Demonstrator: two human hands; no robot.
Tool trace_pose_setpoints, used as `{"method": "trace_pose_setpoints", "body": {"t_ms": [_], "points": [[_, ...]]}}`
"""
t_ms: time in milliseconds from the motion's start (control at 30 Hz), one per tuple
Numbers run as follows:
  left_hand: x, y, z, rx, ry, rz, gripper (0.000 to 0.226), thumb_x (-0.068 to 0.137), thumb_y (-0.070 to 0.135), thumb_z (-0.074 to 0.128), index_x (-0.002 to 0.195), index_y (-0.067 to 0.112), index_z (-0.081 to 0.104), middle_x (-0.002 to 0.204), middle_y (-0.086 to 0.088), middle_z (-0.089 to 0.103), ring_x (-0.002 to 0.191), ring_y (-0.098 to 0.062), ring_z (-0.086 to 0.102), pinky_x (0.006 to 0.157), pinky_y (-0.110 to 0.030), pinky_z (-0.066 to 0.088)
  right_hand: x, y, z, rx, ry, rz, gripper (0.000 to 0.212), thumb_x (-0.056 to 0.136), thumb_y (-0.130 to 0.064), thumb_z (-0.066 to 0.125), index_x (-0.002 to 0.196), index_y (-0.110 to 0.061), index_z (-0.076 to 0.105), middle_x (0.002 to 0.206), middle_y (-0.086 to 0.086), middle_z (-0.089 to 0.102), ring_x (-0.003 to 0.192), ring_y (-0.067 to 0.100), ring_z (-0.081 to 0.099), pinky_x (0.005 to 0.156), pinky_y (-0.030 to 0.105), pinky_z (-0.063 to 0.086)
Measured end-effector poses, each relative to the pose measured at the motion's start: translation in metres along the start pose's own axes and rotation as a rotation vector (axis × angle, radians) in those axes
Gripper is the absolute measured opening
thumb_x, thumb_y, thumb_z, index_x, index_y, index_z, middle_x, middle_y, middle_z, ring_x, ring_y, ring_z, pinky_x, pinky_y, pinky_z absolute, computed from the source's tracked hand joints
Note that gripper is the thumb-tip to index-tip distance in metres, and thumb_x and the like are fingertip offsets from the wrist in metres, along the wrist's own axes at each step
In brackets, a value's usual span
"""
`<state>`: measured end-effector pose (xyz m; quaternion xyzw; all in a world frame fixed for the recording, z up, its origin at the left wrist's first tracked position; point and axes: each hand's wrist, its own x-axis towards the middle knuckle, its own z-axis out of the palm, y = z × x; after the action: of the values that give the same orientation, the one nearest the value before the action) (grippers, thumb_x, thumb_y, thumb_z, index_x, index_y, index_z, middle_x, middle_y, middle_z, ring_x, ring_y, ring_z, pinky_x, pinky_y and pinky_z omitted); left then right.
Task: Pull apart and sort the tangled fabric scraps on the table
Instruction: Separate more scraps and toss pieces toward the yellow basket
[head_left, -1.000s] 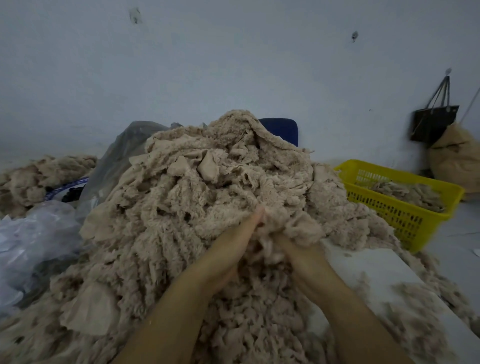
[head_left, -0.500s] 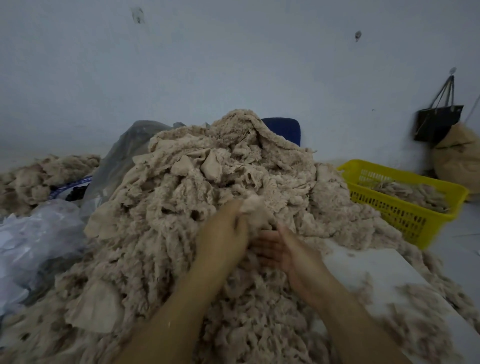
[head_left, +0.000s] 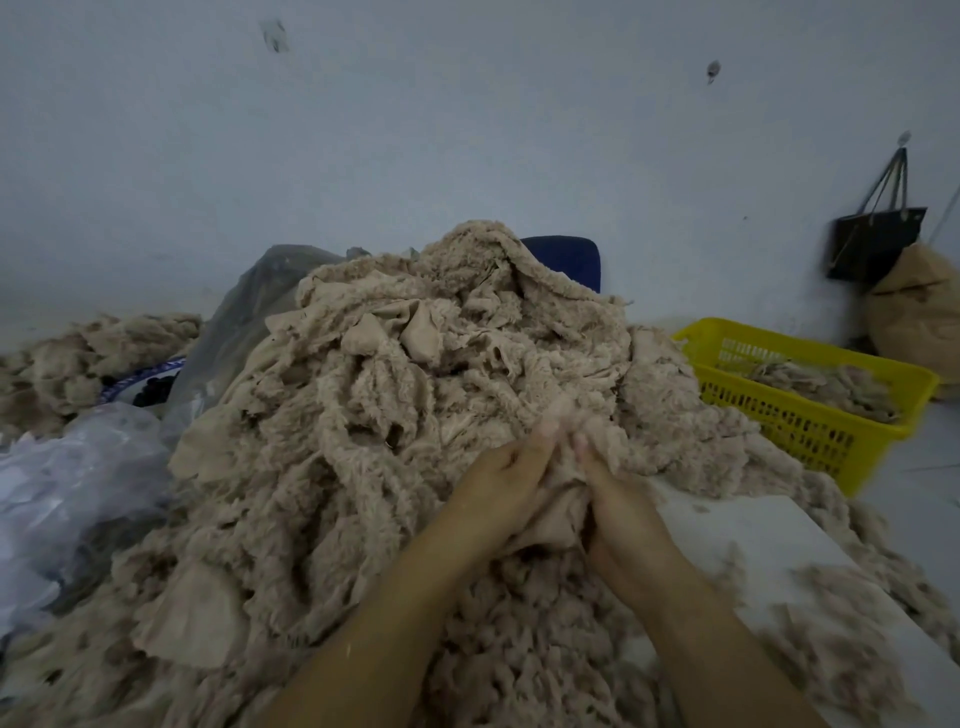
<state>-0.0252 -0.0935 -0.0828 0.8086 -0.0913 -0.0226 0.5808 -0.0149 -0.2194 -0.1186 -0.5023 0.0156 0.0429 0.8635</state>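
A tall heap of tangled beige fleecy fabric scraps covers the white table. At the heap's front right, both hands hold one beige scrap between them. My left hand grips its left side, with the fingertips up at the fluffy top edge. My right hand grips its right side, fingers curled into the cloth. The lower part of the scrap hangs between my palms, smooth side showing.
A yellow slotted basket holding several beige scraps stands at the right. Clear plastic bags lie at the left, with another scrap pile behind. A dark bag hangs on the wall. Loose fluff litters the table's right side.
Both hands came together and moved right and up the heap. They took hold of one scrap; half a second ago the right palm lay open beneath the left hand.
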Motion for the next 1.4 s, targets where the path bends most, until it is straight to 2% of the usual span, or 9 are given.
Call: {"method": "trace_pose_setpoints", "body": {"t_ms": [100, 300, 467, 700, 833, 933, 1033, 1133, 1400], "points": [[-0.004, -0.010, -0.032, 0.291, -0.167, 0.045, 0.031, 0.093, 0.040, 0.064, 0.065, 0.030, 0.055, 0.053, 0.021, 0.052, 0.050, -0.001, 0.048, 0.045, -0.012, 0.033, 0.008, -0.012, -0.013, 0.124, 0.217, -0.034, 0.042, 0.093, -0.049, 0.051, 0.117, -0.016, 0.064, 0.103, 0.007, 0.074, 0.085, 0.017, 0.073, 0.060, 0.027, 0.056], [0.003, -0.017, -0.094, 0.546, 0.100, -0.076, 0.016, 0.092, 0.034, 0.057, 0.084, 0.020, 0.061, 0.069, 0.003, 0.061, 0.056, -0.010, 0.055, 0.050, -0.023, 0.039, 0.012, -0.015, -0.021, 0.332, 0.346, -0.083, 0.013, 0.103, -0.036, 0.047, 0.102, -0.030, 0.058, 0.067, -0.003, 0.045, 0.048, 0.008, 0.044, 0.042, 0.022, 0.040], [0.002, -0.020, -0.111, 0.035, 0.384, -0.073, 0.027, 0.096, 0.030, 0.055, 0.080, 0.022, 0.075, 0.076, 0.005, 0.074, 0.073, -0.014, 0.069, 0.064, -0.026, 0.050, 0.011, -0.024, -0.033, 0.428, 0.371, -0.107, 0.013, 0.105, -0.033, 0.044, 0.116, -0.030, 0.050, 0.084, -0.002, 0.049, 0.052, 0.008, 0.046, 0.042, 0.018, 0.043], [0.007, -0.005, -0.089, -0.641, 0.174, -0.019, 0.045, 0.104, 0.022, 0.046, 0.063, 0.015, 0.063, 0.088, -0.005, 0.075, 0.078, -0.014, 0.072, 0.064, -0.024, 0.057, 0.005, -0.019, -0.020, 0.288, 0.291, -0.101, 0.003, 0.099, -0.027, 0.058, 0.097, -0.028, 0.060, 0.051, -0.006, 0.049, 0.043, 0.006, 0.052, 0.040, 0.019, 0.044], [0.007, -0.001, -0.056, -0.135, 0.317, 0.008, 0.026, 0.095, 0.050, 0.055, 0.085, 0.028, 0.066, 0.092, 0.011, 0.070, 0.074, 0.006, 0.066, 0.068, -0.021, 0.048, 0.002, -0.018, -0.012, 0.227, 0.287, -0.092, 0.010, 0.100, -0.021, 0.056, 0.095, -0.021, 0.064, 0.054, -0.005, 0.053, 0.042, 0.007, 0.052, 0.040, 0.019, 0.044], [0.003, 0.002, -0.020, 0.215, 0.075, 0.162, 0.044, 0.074, 0.075, 0.058, 0.106, 0.044, 0.058, 0.110, 0.022, 0.057, 0.095, 0.012, 0.056, 0.076, -0.016, 0.045, -0.002, -0.016, -0.005, 0.076, 0.221, -0.078, 0.020, 0.098, -0.027, 0.058, 0.092, -0.010, 0.068, 0.062, 0.004, 0.061, 0.045, 0.012, 0.058, 0.041, 0.023, 0.046], [0.010, 0.001, 0.004, 0.456, 0.041, 0.300, 0.032, 0.089, 0.051, 0.064, 0.098, 0.021, 0.060, 0.096, 0.009, 0.054, 0.085, -0.006, 0.051, 0.072, -0.026, 0.045, -0.007, -0.013, -0.001, -0.012, 0.137, -0.072, 0.047, 0.085, -0.046, 0.064, 0.100, -0.002, 0.073, 0.080, 0.014, 0.075, 0.067, 0.023, 0.073, 0.050, 0.030, 0.055], [0.012, -0.001, 0.005, 0.171, 0.141, 0.215, 0.044, 0.100, 0.042, 0.053, 0.077, 0.004, 0.055, 0.071, -0.003, 0.055, 0.067, -0.016, 0.052, 0.064, -0.039, 0.047, -0.010, -0.015, -0.004, -0.041, 0.152, -0.104, 0.064, 0.081, -0.059, 0.055, 0.111, -0.004, 0.069, 0.081, 0.016, 0.075, 0.062, 0.025, 0.071, 0.046, 0.029, 0.054], [0.019, 0.002, 0.001, -0.346, 0.253, -0.142, 0.044, 0.101, 0.045, 0.051, 0.100, 0.007, 0.073, 0.093, -0.009, 0.075, 0.080, -0.019, 0.067, 0.068, -0.030, 0.050, -0.005, -0.011, 0.005, 0.006, 0.178, -0.090, 0.066, 0.075, -0.063, 0.054, 0.102, -0.005, 0.069, 0.090, 0.014, 0.077, 0.082, 0.025, 0.075, 0.067, 0.034, 0.060]]}}
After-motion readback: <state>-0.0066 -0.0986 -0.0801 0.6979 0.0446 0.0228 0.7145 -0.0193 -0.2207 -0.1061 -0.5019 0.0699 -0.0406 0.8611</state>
